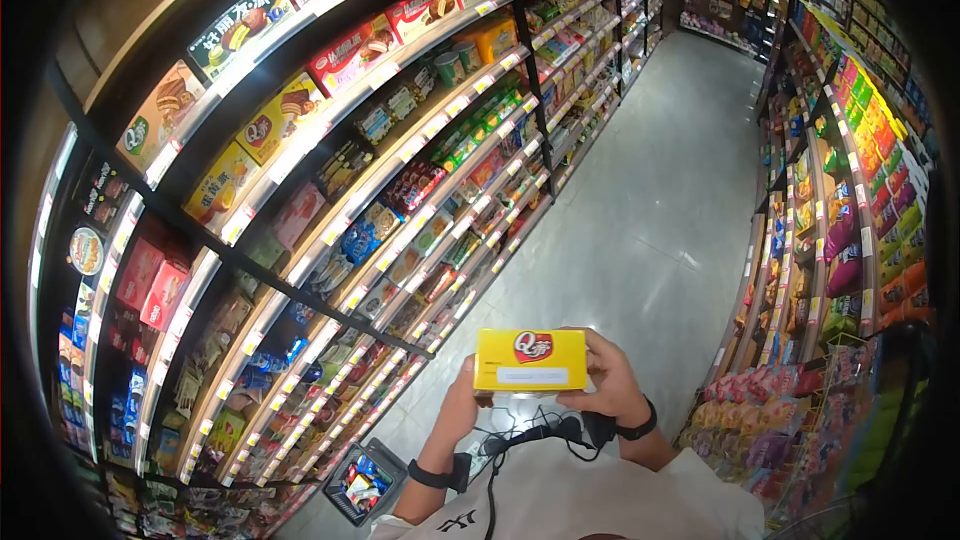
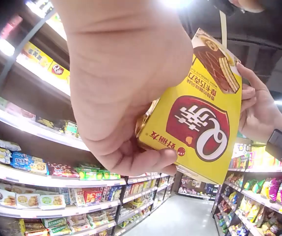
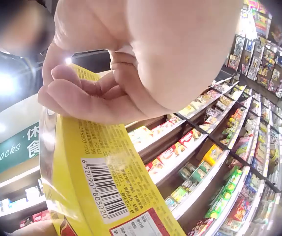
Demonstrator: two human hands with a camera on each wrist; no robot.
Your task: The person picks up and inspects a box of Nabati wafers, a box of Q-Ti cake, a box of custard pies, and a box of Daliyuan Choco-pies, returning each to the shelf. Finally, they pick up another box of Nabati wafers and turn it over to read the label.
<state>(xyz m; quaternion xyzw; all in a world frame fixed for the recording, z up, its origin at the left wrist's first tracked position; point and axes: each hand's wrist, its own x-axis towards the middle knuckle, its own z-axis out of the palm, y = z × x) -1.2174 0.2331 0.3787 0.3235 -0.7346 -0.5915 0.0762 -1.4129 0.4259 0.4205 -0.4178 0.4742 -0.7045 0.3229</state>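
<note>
Both hands hold a yellow snack cake box (image 1: 530, 360) in front of the chest, one at each end. The left hand (image 1: 460, 402) grips its left end, and the right hand (image 1: 617, 380) has the right end. In the left wrist view, the box's face (image 2: 200, 123) carries a red Q logo and a picture of a chocolate-coated cake, with the left fingers (image 2: 148, 162) curled round its edge. The right wrist view has the right fingers (image 3: 82, 101) bent over the box's printed side (image 3: 109, 182), where a barcode shows.
Shelves (image 1: 400, 190) of boxed and bagged snacks run along the left. Hanging snack bags (image 1: 750, 420) and more shelves line the right side. A dark shopping basket (image 1: 345, 500) with packets in it stands on the floor at lower left. The grey aisle floor (image 1: 650, 190) stretches ahead.
</note>
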